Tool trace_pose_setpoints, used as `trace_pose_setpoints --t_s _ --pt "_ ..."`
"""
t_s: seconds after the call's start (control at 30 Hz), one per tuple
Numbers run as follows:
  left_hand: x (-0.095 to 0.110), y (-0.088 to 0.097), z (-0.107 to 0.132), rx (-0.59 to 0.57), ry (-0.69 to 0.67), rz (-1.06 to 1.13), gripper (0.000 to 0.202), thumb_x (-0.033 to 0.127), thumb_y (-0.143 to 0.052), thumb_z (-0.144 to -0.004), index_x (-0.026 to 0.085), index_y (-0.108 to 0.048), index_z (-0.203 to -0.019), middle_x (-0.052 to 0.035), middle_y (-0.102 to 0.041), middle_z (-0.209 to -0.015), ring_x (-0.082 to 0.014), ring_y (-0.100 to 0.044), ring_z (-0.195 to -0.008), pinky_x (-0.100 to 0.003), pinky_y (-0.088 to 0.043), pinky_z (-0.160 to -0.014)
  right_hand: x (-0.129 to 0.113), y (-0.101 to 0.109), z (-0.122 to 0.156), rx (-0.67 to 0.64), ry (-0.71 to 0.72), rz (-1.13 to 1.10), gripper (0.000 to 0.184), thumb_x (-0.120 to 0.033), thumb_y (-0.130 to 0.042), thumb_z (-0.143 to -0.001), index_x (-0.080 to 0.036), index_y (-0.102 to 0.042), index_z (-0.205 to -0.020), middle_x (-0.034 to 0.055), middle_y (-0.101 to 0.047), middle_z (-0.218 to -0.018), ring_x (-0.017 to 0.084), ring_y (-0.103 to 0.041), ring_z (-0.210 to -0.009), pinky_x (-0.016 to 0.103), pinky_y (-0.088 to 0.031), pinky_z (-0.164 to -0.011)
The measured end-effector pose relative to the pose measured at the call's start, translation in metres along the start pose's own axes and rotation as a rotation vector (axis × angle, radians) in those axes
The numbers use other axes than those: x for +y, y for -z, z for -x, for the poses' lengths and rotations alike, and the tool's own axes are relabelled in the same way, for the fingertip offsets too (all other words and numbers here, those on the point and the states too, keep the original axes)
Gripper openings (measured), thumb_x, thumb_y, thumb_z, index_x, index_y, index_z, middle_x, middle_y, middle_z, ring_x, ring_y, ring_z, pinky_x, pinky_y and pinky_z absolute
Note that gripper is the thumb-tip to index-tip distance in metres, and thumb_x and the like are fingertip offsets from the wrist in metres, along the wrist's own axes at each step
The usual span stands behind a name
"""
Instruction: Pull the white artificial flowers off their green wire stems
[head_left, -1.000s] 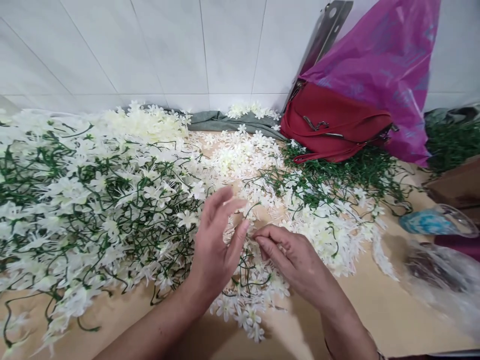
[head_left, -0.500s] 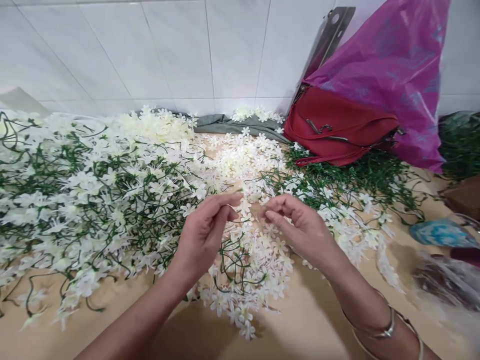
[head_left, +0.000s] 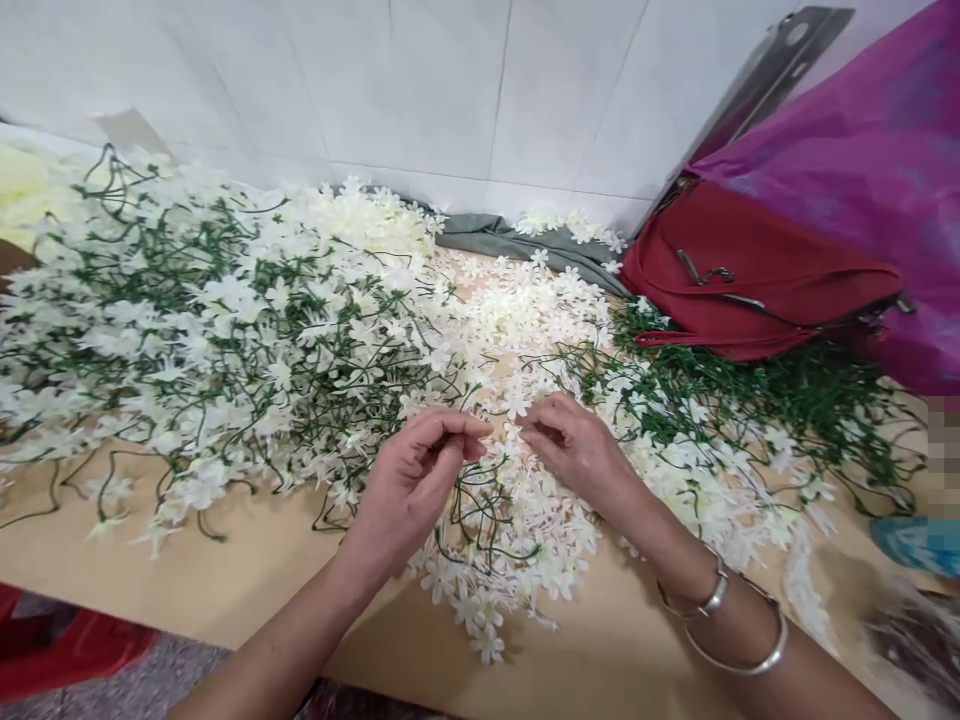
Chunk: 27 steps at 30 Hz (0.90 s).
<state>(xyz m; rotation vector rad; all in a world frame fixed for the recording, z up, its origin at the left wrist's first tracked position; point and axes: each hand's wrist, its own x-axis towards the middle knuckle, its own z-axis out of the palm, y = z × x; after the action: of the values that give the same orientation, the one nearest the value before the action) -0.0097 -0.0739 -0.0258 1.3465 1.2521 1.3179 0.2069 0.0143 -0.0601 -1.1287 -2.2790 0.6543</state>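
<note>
Above a heap of loose white artificial flower petals (head_left: 536, 530), my two hands face each other with fingertips a short gap apart. My left hand (head_left: 412, 485) is closed, thumb against curled fingers; anything in that pinch is too small to make out. Thumb and fingers of my right hand (head_left: 581, 450) also pinch together, and what they hold is hidden. A white flower (head_left: 516, 398) shows by the right fingertips, but whether it is held or lies behind them I cannot tell. Green stems (head_left: 487, 535) rest on the petals just below my hands.
A large pile of white flowers on green stems (head_left: 225, 330) covers the table's left side. At right, a red bag (head_left: 750, 270) and a purple plastic bag (head_left: 847, 170) sit by green stems (head_left: 787, 400). Grey cloth (head_left: 487, 235) lies along the tiled wall; something red (head_left: 82, 650) stands below the table edge.
The view has swung left and down, bringing the table's front edge into sight. My right hand has come closer to my left; both remain pinched.
</note>
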Motion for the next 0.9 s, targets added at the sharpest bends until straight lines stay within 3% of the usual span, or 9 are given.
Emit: trace_pose_setpoints --t_s 0.2,0.3,0.4,0.5,0.67,0.9 --pt "-0.006 0.013 0.0 -0.064 -0.126 -0.182 0.02 0.018 -0.055 -0.1 0.02 -0.074 -0.105 -0.0074 -0.069 -0.099 -0.0179 -0.068 -0.09 -0.03 -0.054 -0.078 -0.009 0.001 0.0 -0.04 0.062 0.162 0.02 -0.015 -0.053 -0.098 -0.022 -0.072 -0.097 0.0094 -0.069 -0.106 0.025 -0.066 -0.094 0.04 -0.048 -0.083" --pt "-0.014 0.018 -0.004 -0.189 -0.278 -0.281 0.022 0.013 -0.053 -0.099 0.019 -0.071 -0.109 -0.0079 -0.07 -0.101 -0.0179 -0.067 -0.092 -0.031 -0.054 -0.082 -0.016 0.002 0.001 -0.089 0.065 0.22 0.018 -0.015 -0.057 -0.097 -0.022 -0.072 -0.104 0.0095 -0.071 -0.105 0.026 -0.067 -0.096 0.04 -0.048 -0.084" --pt "-0.026 0.02 -0.006 -0.316 -0.403 -0.327 0.026 0.01 -0.048 -0.1 0.018 -0.068 -0.115 -0.0099 -0.068 -0.104 -0.0187 -0.067 -0.094 -0.031 -0.055 -0.086 -0.018 -0.003 0.004 -0.049 -0.014 0.196 0.01 -0.017 -0.065 -0.093 -0.022 -0.071 -0.1 0.0086 -0.071 -0.103 0.024 -0.068 -0.09 0.036 -0.049 -0.078" --pt "-0.035 0.018 -0.005 -0.372 -0.455 -0.351 0.03 0.01 -0.045 -0.101 0.017 -0.064 -0.122 -0.0122 -0.067 -0.111 -0.0211 -0.067 -0.101 -0.035 -0.056 -0.092 -0.019 -0.01 0.01 0.054 -0.125 0.138 0.008 -0.017 -0.066 -0.091 -0.021 -0.071 -0.095 0.0105 -0.073 -0.116 0.022 -0.069 -0.087 0.035 -0.052 -0.077" --pt "-0.044 0.016 -0.005 -0.362 -0.453 -0.324 0.032 0.012 -0.048 -0.1 0.018 -0.06 -0.129 -0.0138 -0.066 -0.119 -0.0237 -0.066 -0.111 -0.038 -0.055 -0.097 -0.032 -0.013 0.035 0.267 -0.27 0.036 0.03 -0.027 -0.061 -0.095 -0.026 -0.068 -0.125 0.0087 -0.074 -0.117 0.021 -0.072 -0.089 0.036 -0.057 -0.081" --pt "-0.048 0.019 -0.007 -0.384 -0.478 -0.284 0.028 0.013 -0.049 -0.102 0.018 -0.062 -0.125 -0.0114 -0.068 -0.115 -0.0218 -0.067 -0.109 -0.035 -0.055 -0.098 -0.051 -0.009 0.091 0.653 -0.402 0.111 0.015 -0.028 -0.061 -0.095 -0.024 -0.074 -0.1 0.0092 -0.076 -0.108 0.025 -0.072 -0.101 0.042 -0.056 -0.093"
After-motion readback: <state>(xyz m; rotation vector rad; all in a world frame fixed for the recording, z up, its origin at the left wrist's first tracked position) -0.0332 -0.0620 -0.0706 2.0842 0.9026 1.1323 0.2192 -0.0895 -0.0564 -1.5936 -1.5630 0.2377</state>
